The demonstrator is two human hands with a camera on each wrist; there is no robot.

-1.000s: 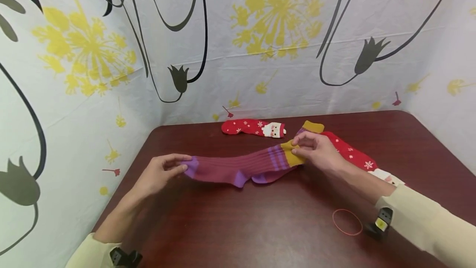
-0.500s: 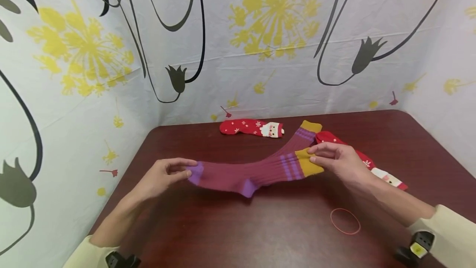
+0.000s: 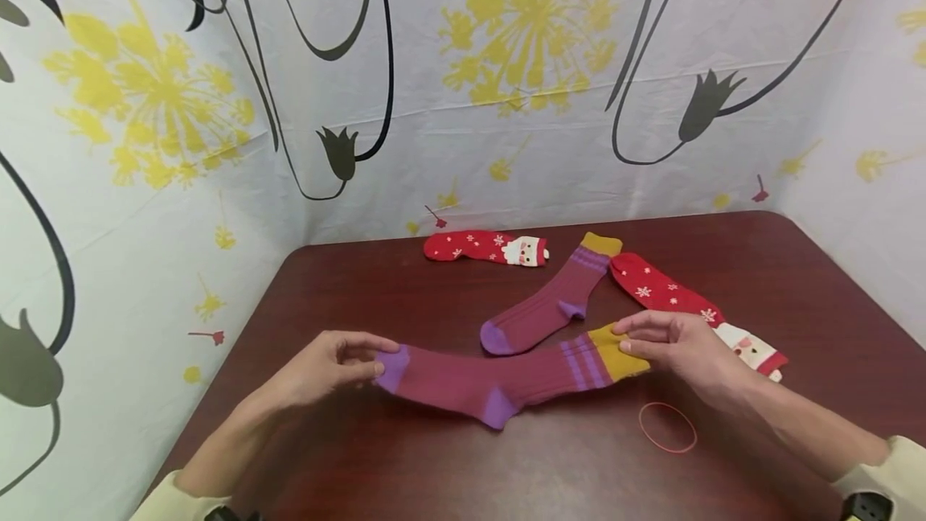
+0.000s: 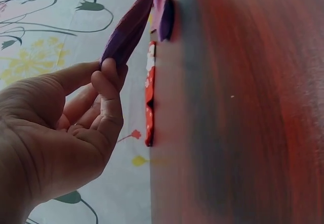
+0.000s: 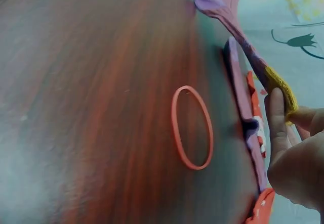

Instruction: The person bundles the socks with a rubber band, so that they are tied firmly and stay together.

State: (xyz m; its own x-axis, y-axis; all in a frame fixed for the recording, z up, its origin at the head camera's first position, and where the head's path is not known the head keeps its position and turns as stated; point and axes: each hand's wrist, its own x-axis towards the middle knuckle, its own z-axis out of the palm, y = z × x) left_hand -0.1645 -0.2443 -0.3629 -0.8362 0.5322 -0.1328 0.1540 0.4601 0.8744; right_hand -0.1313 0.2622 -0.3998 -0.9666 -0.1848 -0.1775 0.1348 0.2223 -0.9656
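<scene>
A mauve sock (image 3: 463, 380) with purple toe and heel and a mustard cuff is stretched sideways above the table. My left hand (image 3: 318, 368) pinches its purple toe (image 4: 117, 49) between thumb and fingers. The mustard cuff (image 5: 279, 86) is pinched by my right hand (image 3: 687, 348). Just behind it, a matching mauve sock (image 3: 546, 304) lies flat, toe toward the left. To its right lies a red snowflake sock (image 3: 665, 289) with a Santa-face cuff, partly behind my right hand. Another red Santa sock (image 3: 485, 247) lies near the back edge.
A thin red rubber band (image 3: 668, 428) lies on the dark wooden table (image 3: 550, 473), in front of my right hand. Behind the table and along its sides hangs a white cloth (image 3: 463, 159) printed with flowers.
Both hands have brought the held sock toward me and down, still stretched. It has come away from over the matching sock, which now lies fully visible behind it.
</scene>
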